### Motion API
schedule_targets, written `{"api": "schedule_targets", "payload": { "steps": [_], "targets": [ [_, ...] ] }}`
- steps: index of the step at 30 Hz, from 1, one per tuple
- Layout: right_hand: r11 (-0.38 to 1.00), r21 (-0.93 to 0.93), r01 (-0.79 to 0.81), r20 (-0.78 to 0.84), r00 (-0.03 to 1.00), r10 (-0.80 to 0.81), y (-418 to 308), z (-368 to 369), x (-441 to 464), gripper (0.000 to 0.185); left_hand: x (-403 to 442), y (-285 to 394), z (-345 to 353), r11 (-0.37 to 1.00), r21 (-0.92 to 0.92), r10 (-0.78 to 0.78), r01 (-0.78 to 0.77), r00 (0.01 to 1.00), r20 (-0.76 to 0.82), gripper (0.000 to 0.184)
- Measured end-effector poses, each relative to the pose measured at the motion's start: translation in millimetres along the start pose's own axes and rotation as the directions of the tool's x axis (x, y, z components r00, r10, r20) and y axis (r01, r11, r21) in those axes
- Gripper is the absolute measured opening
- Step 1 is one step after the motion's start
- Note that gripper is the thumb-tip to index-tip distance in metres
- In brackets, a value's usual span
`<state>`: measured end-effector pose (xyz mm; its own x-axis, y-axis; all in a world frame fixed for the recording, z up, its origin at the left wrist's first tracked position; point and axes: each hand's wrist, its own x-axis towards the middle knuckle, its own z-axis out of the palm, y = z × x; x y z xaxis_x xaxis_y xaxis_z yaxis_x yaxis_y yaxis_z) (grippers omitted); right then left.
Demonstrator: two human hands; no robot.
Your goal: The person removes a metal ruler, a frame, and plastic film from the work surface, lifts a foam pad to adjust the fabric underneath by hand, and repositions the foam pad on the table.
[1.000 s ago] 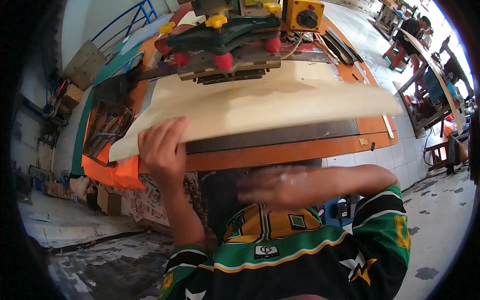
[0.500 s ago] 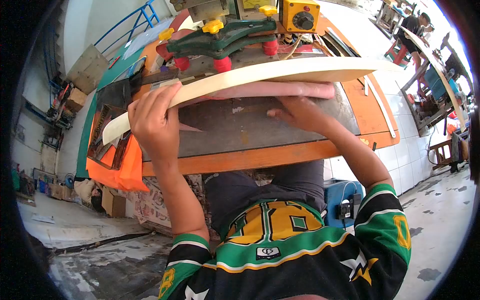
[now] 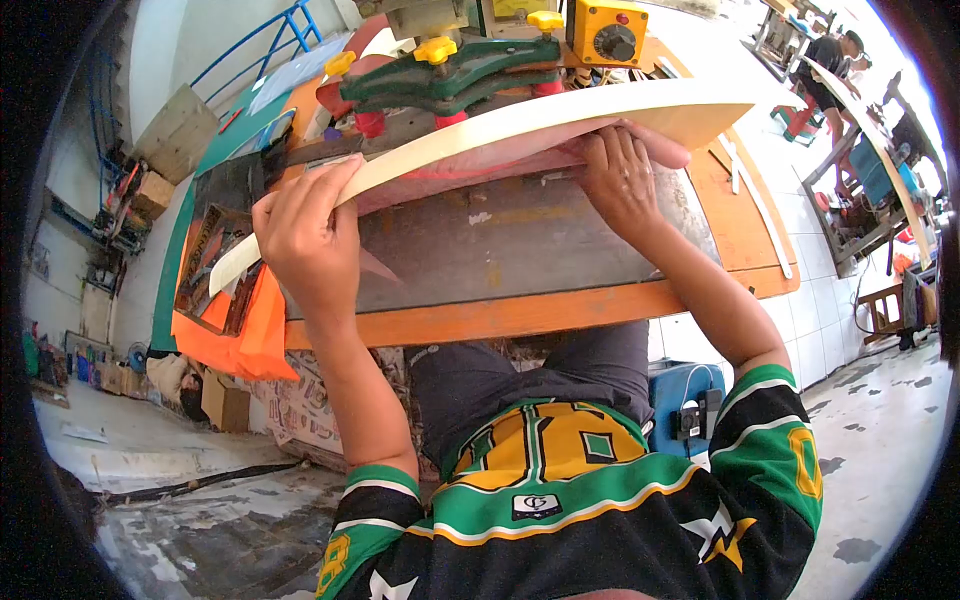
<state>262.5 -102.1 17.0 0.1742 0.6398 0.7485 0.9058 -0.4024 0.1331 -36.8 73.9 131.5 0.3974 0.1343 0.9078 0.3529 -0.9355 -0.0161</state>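
Observation:
A long cream-coloured sheet (image 3: 500,125) is raised off the dark metal plate (image 3: 480,240) on the orange work table. My left hand (image 3: 310,225) is closed on the sheet's near left edge and holds it up. Under the sheet lies a pinkish-red sheet (image 3: 480,172), curled over at its right end. My right hand (image 3: 622,182) reaches beneath the cream sheet, its fingers together on the pinkish sheet near that curl. Behind them stands a green press head (image 3: 450,82) with yellow knobs and red posts.
A yellow control box (image 3: 608,32) with a dial is at the back. An open tray of tools (image 3: 215,270) and orange material (image 3: 245,340) are at the table's left. A metal ruler (image 3: 765,215) lies at the right. A person (image 3: 825,60) is far right.
The cream sheet has been lifted and tilted, uncovering the plate. My right hand has moved from near my lap up under it to the pinkish sheet. My left hand keeps its hold.

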Motion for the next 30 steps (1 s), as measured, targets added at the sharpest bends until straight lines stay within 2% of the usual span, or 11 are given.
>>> {"api": "schedule_targets", "payload": {
  "steps": [4, 7, 9, 10, 12, 16, 20, 22, 26, 28, 30],
  "targets": [
    [1.0, 0.021, -0.014, -0.027, 1.0, 0.015, 7, 5, -1, 0.016, 1, 0, 0, 1.0, -0.001, -0.003, 0.003, 1.0, 0.009, 0.031],
    [0.99, 0.131, -0.045, 0.029, 0.999, 0.042, 10, 10, -9, 0.016, 0, 0, 1, 1.0, -0.013, 0.0, 0.0, 1.0, 0.004, 0.03],
    [0.947, 0.286, -0.148, 0.211, 0.974, 0.088, 7, 4, -16, 0.019, -1, 1, 2, 1.0, -0.023, 0.003, -0.003, 1.0, -0.005, 0.029],
    [0.947, 0.285, -0.148, 0.21, 0.974, 0.089, 8, 7, -18, 0.019, -2, 2, 3, 1.0, -0.031, 0.001, -0.001, 1.0, -0.003, 0.029],
    [0.971, 0.23, 0.06, 0.237, 0.965, -0.116, 8, 17, -26, 0.031, -2, 2, 2, 0.999, -0.037, -0.002, 0.002, 1.0, 0.0, 0.028],
    [0.988, 0.151, 0.018, 0.3, 0.952, -0.063, 2, 49, -25, 0.048, -2, 2, 1, 1.0, -0.016, -0.012, 0.012, 0.999, -0.037, 0.028],
    [0.996, -0.002, 0.09, 0.413, 0.907, -0.081, 6, 53, -28, 0.049, -1, 3, 1, 1.0, -0.025, -0.014, 0.013, 0.998, -0.053, 0.027],
    [0.923, 0.339, -0.184, 0.537, 0.843, -0.029, 5, 43, -13, 0.05, -4, 2, 0, 0.999, -0.029, -0.04, 0.039, 0.999, -0.019, 0.031],
    [0.818, 0.532, -0.217, 0.398, 0.917, -0.015, 9, 67, -18, 0.048, -6, 4, -1, 0.997, -0.023, -0.074, 0.075, 0.997, 0.009, 0.035],
    [0.863, 0.397, -0.312, 0.583, 0.812, 0.025, 0, 28, -2, 0.047, -8, 2, -1, 0.997, -0.023, -0.075, 0.075, 0.997, 0.017, 0.035],
    [0.91, 0.348, -0.225, 0.521, 0.853, 0.012, 6, 32, -11, 0.044, -9, 0, -1, 0.997, -0.019, -0.077, 0.078, 0.997, 0.024, 0.035]
  ]
}}
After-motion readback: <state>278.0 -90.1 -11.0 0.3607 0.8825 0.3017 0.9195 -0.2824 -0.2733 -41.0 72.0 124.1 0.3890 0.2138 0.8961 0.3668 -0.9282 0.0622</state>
